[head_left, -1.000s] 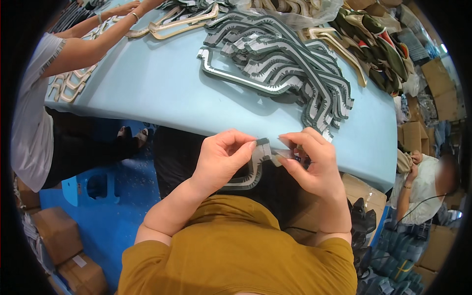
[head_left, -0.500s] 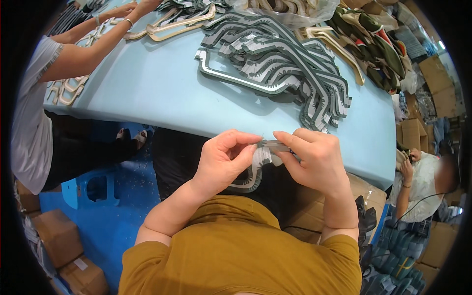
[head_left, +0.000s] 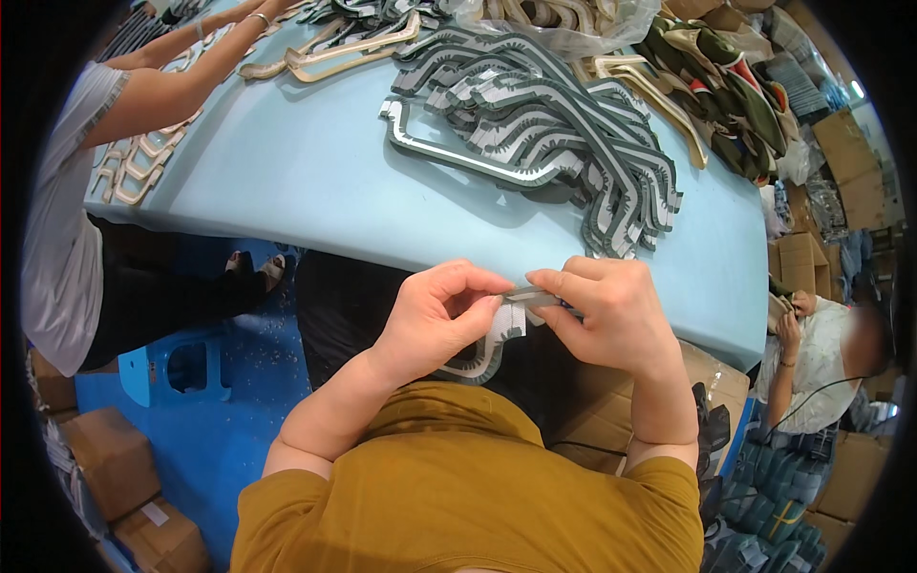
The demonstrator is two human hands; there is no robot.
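My left hand (head_left: 432, 310) is closed in a pinch on the end of a bent trim piece (head_left: 491, 355), pale grey with a dark notched edge. It hangs in a curve below my fingers, in front of my lap. My right hand (head_left: 604, 310), also closed, grips a slim grey blade-like tool (head_left: 528, 297) between thumb and fingers. The tool's tip meets my left fingertips at the trim's upper end. Its exact kind I cannot make out. Both hands are just off the near edge of the table (head_left: 296, 181).
Several similar bent pieces (head_left: 535, 124) lie heaped on the table. Beige frames (head_left: 349, 50) and dark green fabric pieces (head_left: 712, 81) lie beyond. A person (head_left: 72, 191) reaches over the table at left; another person (head_left: 812, 363) works at right. A blue stool (head_left: 177, 368) and cartons (head_left: 115, 463) stand at left.
Both hands have lowered slightly, and the trim piece sits a little lower between them. The grey tool has tilted, its tip closer to my left fingertips. The person at left has shifted their arms.
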